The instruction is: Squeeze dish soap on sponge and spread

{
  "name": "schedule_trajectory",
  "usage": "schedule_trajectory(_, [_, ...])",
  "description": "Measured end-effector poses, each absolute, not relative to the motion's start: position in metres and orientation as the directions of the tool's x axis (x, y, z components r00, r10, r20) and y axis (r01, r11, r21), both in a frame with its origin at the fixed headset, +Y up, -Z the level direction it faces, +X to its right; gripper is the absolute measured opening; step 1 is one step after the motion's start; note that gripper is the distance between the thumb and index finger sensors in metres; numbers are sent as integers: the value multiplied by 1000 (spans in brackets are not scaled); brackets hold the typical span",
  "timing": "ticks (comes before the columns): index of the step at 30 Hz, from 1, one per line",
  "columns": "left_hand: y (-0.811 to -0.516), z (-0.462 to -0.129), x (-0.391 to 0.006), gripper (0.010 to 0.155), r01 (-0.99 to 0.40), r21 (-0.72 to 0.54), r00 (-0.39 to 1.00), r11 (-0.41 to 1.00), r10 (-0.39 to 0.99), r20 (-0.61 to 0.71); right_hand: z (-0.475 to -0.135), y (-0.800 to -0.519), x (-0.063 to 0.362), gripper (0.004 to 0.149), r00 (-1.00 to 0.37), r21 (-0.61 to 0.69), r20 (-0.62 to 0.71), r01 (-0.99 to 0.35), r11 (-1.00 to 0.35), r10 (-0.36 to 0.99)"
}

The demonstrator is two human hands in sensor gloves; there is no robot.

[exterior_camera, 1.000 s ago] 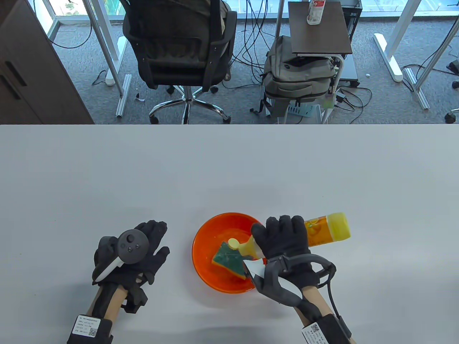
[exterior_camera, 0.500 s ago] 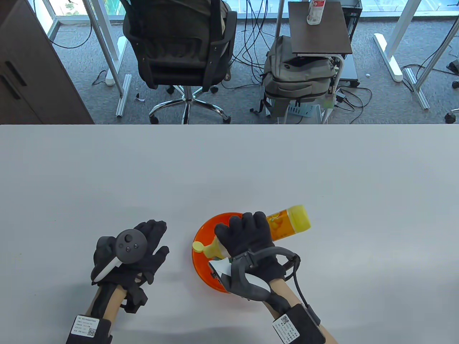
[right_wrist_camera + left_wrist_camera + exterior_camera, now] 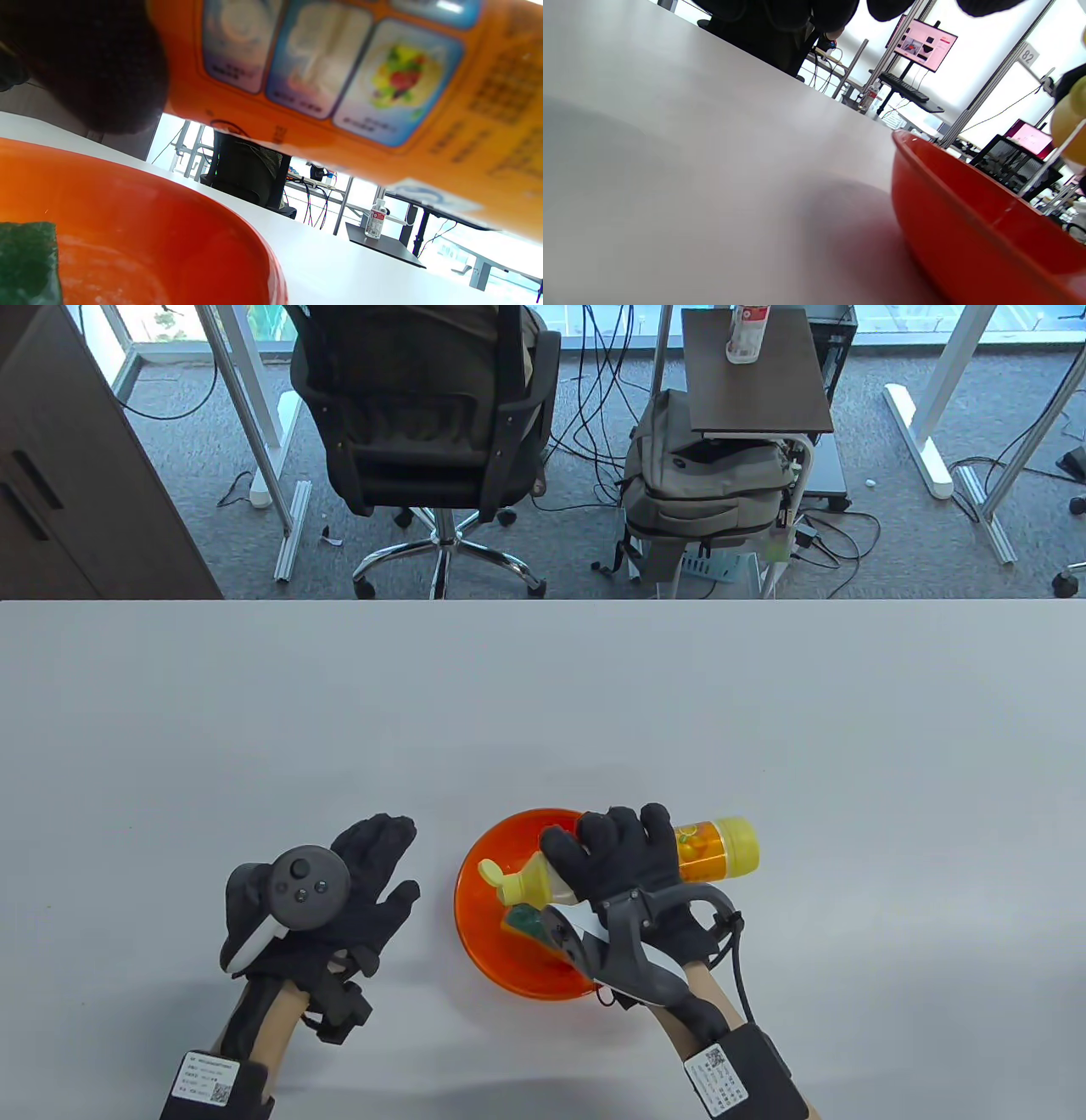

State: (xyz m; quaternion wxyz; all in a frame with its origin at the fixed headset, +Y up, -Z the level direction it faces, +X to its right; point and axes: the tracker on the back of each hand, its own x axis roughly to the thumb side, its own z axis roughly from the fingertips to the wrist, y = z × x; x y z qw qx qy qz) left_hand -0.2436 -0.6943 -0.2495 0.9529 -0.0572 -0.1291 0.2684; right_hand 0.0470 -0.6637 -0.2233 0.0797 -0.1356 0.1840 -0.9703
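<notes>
An orange bowl point(image 3: 475, 933) sits on the white table near the front, and holds a green and yellow sponge point(image 3: 526, 921), mostly hidden under my right hand. My right hand point(image 3: 611, 857) grips a yellow dish soap bottle point(image 3: 713, 850) on its side over the bowl, cap point(image 3: 499, 879) pointing left and down above the sponge. The bottle's label point(image 3: 339, 76) fills the right wrist view, above the bowl point(image 3: 148, 228) and a sponge corner point(image 3: 25, 262). My left hand point(image 3: 365, 882) lies flat on the table left of the bowl, fingers spread, holding nothing. The bowl's wall point(image 3: 967, 237) shows in the left wrist view.
The white table point(image 3: 543, 712) stretches wide behind and to both sides of the bowl. Beyond its far edge stand an office chair point(image 3: 424, 415), a grey backpack point(image 3: 704, 483) and a small dark side table point(image 3: 755, 373).
My right hand swung the bottle left across the bowl, then back slightly right, tilting the cap down over the sponge. My left hand slid a little forward and right, towards the bowl.
</notes>
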Motion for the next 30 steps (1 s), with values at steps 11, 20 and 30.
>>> schedule_trajectory(11, [-636,-262,-213,71,-642,-195,657,742,663,358,-226,-659,74,82,-970,-382,232,-158,-910,71])
schedule_trajectory(20, [-602,-259,-184,69,-677,-201,565,708,675,475,-224,-658,79,83,-957,-401,225,-263,-877,184])
schedule_trajectory(30, [-601,-254,-166,67,-653,-205,558,729,647,519,-221,-658,74,82,-959,-412,239,-239,-879,149])
